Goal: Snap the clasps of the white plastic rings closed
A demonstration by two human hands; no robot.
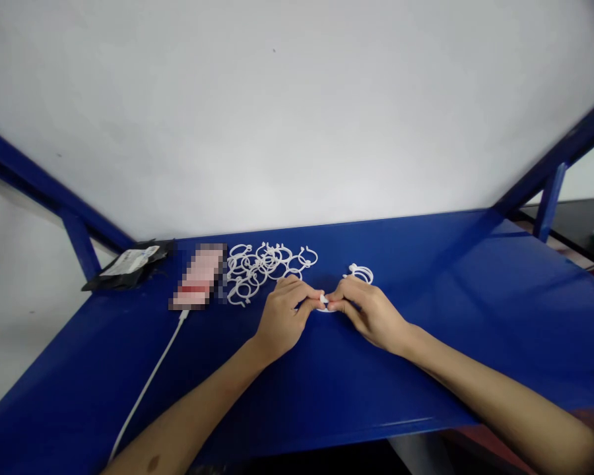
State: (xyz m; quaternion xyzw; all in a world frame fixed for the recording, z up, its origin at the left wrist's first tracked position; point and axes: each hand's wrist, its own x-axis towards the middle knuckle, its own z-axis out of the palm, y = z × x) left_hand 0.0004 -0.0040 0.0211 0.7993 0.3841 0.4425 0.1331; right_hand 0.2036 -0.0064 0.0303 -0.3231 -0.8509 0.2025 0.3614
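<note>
Between my two hands is a white plastic ring (325, 310), its small end piece pinched at the middle. My left hand (288, 310) grips one side of it with thumb and forefinger. From the other side, the thumb and forefinger of my right hand (369, 310) close on it too. Most of this ring is hidden by the fingers. Beyond my left hand lies a loose pile of white open rings (267, 262) with knobbed ends. A smaller stack of white rings (362, 273) rests just past my right hand.
A blurred-out phone (198, 277) lies left of the pile, with a white cable (151, 382) running toward the front edge. At the far left is a black plastic package (131, 264). Blue metal braces rise at both sides of the blue table (450, 284), before a pale wall.
</note>
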